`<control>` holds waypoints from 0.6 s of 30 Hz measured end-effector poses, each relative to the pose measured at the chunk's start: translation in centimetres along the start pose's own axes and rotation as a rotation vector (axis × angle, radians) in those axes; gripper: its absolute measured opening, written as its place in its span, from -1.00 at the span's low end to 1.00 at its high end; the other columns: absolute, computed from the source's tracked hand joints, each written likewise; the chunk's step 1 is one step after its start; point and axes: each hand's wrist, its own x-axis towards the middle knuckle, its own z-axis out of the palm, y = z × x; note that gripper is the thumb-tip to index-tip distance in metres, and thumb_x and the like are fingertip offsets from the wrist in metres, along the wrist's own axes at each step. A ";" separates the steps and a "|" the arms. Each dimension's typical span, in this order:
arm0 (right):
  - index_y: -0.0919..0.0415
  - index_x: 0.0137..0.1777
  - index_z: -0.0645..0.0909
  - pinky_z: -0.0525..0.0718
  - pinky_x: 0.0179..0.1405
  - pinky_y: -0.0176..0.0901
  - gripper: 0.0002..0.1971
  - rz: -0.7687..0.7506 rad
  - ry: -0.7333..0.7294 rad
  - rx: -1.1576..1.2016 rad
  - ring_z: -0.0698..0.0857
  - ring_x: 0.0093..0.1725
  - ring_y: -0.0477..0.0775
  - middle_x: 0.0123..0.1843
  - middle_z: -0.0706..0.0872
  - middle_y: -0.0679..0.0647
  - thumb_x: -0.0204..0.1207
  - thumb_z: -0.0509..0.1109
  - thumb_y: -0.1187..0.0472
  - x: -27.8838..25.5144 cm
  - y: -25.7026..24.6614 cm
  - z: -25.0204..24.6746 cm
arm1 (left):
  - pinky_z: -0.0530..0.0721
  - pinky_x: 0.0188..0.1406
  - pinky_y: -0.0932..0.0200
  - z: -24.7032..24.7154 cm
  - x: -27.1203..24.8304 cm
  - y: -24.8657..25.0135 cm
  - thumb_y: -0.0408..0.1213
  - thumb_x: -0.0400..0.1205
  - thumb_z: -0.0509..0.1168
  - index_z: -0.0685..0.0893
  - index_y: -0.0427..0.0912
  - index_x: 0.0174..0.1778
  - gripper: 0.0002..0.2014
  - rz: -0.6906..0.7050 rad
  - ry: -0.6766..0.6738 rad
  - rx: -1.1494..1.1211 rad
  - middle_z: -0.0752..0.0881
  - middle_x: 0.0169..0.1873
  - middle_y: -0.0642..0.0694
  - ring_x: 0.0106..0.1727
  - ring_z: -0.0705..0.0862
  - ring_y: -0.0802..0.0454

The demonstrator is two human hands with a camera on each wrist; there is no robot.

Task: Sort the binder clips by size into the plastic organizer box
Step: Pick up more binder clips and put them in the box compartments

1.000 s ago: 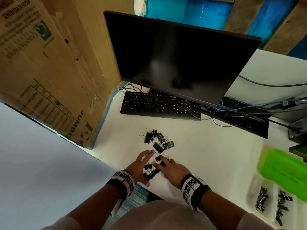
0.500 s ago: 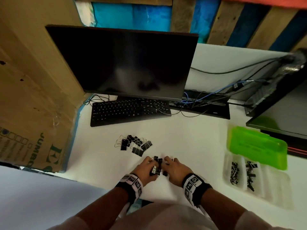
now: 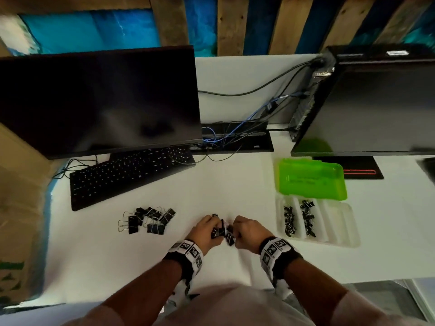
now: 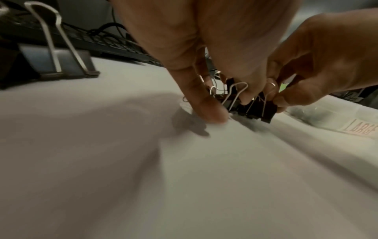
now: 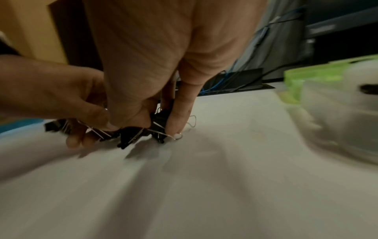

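I've bunched the small clips [image 3: 222,231] between my left hand [image 3: 207,231] and right hand [image 3: 249,232], both gripping, probably bound for the box [image 3: 341,222].

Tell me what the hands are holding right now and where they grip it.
Both the left hand and right hand pinch a small cluster of binder clips between them, fingertips on the black bodies and wire handles.

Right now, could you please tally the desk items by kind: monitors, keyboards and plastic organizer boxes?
Monitors: 2
Keyboard: 1
Organizer box: 1
Total: 4
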 end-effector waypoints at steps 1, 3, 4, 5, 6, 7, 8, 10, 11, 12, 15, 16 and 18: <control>0.28 -0.14 0.67 0.61 -0.12 -0.07 -0.83 0.017 0.018 0.057 0.68 -0.12 0.27 -0.02 0.65 0.17 0.29 0.39 0.25 -0.3 0.6 -0.3 | 0.62 0.02 0.08 0.0 0.5 0.5 -0.19 0.45 0.42 0.53 -0.04 -0.01 -0.74 0.017 0.011 -0.008 0.50 -0.05 0.09 -0.04 0.59 0.03; 0.21 -0.25 0.68 0.65 -0.16 -0.09 -0.88 0.037 0.046 0.136 0.69 -0.17 0.18 -0.09 0.68 0.08 0.19 0.43 0.25 -1.0 2.0 -0.7 | 0.62 -0.05 0.12 0.1 1.4 1.4 -0.21 0.45 0.43 0.53 -0.02 -0.03 -0.75 0.052 0.034 -0.033 0.49 -0.10 0.12 -0.11 0.57 0.07; 0.18 -0.29 0.67 0.65 -0.18 -0.11 -0.90 0.034 0.062 0.160 0.69 -0.21 0.13 -0.12 0.68 0.05 0.16 0.43 0.26 -1.4 2.7 -1.0 | 0.62 -0.10 0.13 0.0 1.8 1.9 -0.22 0.44 0.43 0.52 0.02 -0.07 -0.76 0.069 0.038 -0.051 0.49 -0.13 0.14 -0.16 0.56 0.09; 0.17 -0.32 0.67 0.65 -0.21 -0.14 -0.90 0.030 0.074 0.187 0.68 -0.24 0.10 -0.14 0.69 0.02 0.14 0.44 0.28 -1.8 3.4 -1.3 | 0.62 -0.15 0.13 0.0 2.2 2.4 -0.22 0.44 0.43 0.51 0.07 -0.11 -0.77 0.089 0.032 -0.069 0.48 -0.15 0.15 -0.19 0.55 0.10; 0.17 -0.33 0.67 0.63 -0.24 -0.20 -0.90 0.031 0.091 0.218 0.67 -0.27 0.05 -0.14 0.69 0.01 0.13 0.44 0.30 -2.3 4.0 -1.7 | 0.62 -0.21 0.16 0.0 2.6 3.0 -0.23 0.45 0.43 0.50 0.09 -0.13 -0.76 0.109 0.017 -0.088 0.48 -0.16 0.15 -0.22 0.54 0.10; 0.16 -0.33 0.68 0.60 -0.25 -0.27 -0.89 0.036 0.121 0.247 0.66 -0.30 0.00 -0.14 0.69 -0.01 0.13 0.45 0.31 -2.7 4.7 -2.1 | 0.61 -0.25 0.22 0.0 3.0 3.7 -0.23 0.47 0.43 0.50 0.09 -0.13 -0.77 0.129 0.001 -0.105 0.49 -0.15 0.14 -0.23 0.55 0.10; 0.15 -0.32 0.70 0.57 -0.25 -0.34 -0.89 0.041 0.156 0.271 0.64 -0.32 -0.06 -0.14 0.68 -0.03 0.14 0.46 0.32 -3.2 5.4 -2.6 | 0.61 -0.28 0.26 0.0 3.3 4.6 -0.24 0.48 0.43 0.51 0.06 -0.11 -0.78 0.152 -0.008 -0.113 0.50 -0.13 0.12 -0.23 0.57 0.09; 0.13 -0.31 0.72 0.55 -0.24 -0.44 -0.89 0.044 0.226 0.308 0.63 -0.31 -0.11 -0.17 0.65 -0.08 0.15 0.47 0.32 -4.2 6.9 -3.8 | 0.64 -0.32 0.28 0.1 4.2 6.5 -0.26 0.50 0.42 0.53 -0.01 -0.06 -0.79 0.190 -0.005 -0.130 0.52 -0.09 0.06 -0.26 0.62 0.06; 0.13 -0.31 0.72 0.54 -0.22 -0.49 -0.89 0.054 0.260 0.323 0.65 -0.29 -0.11 -0.17 0.64 -0.09 0.16 0.47 0.32 -4.7 7.7 -4.4 | 0.66 -0.34 0.23 0.3 4.7 7.4 -0.26 0.50 0.42 0.53 -0.02 -0.05 -0.79 0.207 -0.001 -0.145 0.52 -0.08 0.04 -0.29 0.63 0.03; 0.12 -0.32 0.72 0.52 -0.20 -0.56 -0.89 0.073 0.299 0.333 0.66 -0.26 -0.11 -0.18 0.65 -0.07 0.16 0.49 0.32 -5.3 8.4 -5.1 | 0.65 -0.37 0.19 0.6 5.3 8.3 -0.25 0.49 0.42 0.53 -0.01 -0.05 -0.79 0.224 0.002 -0.161 0.52 -0.07 0.04 -0.33 0.61 0.03; 0.12 -0.33 0.71 0.49 -0.16 -0.63 -0.87 0.165 0.458 0.370 0.65 -0.24 -0.13 -0.19 0.69 -0.03 0.15 0.55 0.34 -7.3 11.4 -6.6 | 0.51 -0.39 0.28 2.0 7.3 11.2 -0.23 0.49 0.43 0.52 0.02 -0.05 -0.77 0.278 -0.025 -0.191 0.52 -0.06 0.06 -0.44 0.53 0.20; 0.13 -0.33 0.71 0.52 -0.17 -0.59 -0.87 0.208 0.512 0.392 0.66 -0.25 -0.12 -0.20 0.69 -0.04 0.16 0.56 0.34 -8.1 12.5 -6.9 | 0.50 -0.33 0.30 2.5 7.9 12.3 -0.22 0.49 0.43 0.53 0.02 -0.04 -0.77 0.298 -0.040 -0.189 0.53 -0.03 0.06 -0.43 0.52 0.27; 0.15 -0.34 0.71 0.59 -0.22 -0.49 -0.85 0.290 0.606 0.449 0.66 -0.31 -0.12 -0.23 0.68 -0.03 0.17 0.56 0.38 -9.7 14.4 -7.0 | 0.52 -0.18 0.31 3.6 9.0 14.5 -0.20 0.50 0.43 0.53 0.00 0.01 -0.76 0.335 -0.074 -0.166 0.54 0.03 0.06 -0.31 0.55 0.26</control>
